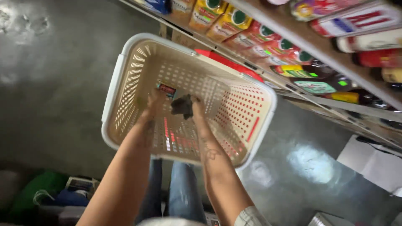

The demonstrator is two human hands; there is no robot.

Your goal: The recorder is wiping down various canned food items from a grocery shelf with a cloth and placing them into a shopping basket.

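The floor (63,83), grey and glossy, is filling the left and bottom of the frame. Shelves (293,25) are running diagonally across the upper right, stocked with cartons (222,19) and dark bottles (318,83). A cream basket (125,75) with slotted walls is sitting in the middle of the frame, tilted toward the camera, its far rim close to the lower shelf edge. Both forearms are reaching up from the bottom centre into it.

The right hand (197,109) is closing on a dark rag (182,105) and pressing it against the basket's bottom. The left hand (154,102) is lying flat on the bottom just left of the rag, fingers spread wide and holding nothing, beside a small red label (166,88).

Judging from this, the inside of the basket is being wiped, with the left hand steadying it. The next move probably calls for sweeping the rag across the slotted bottom and up the walls while the basket is being kept from tipping.
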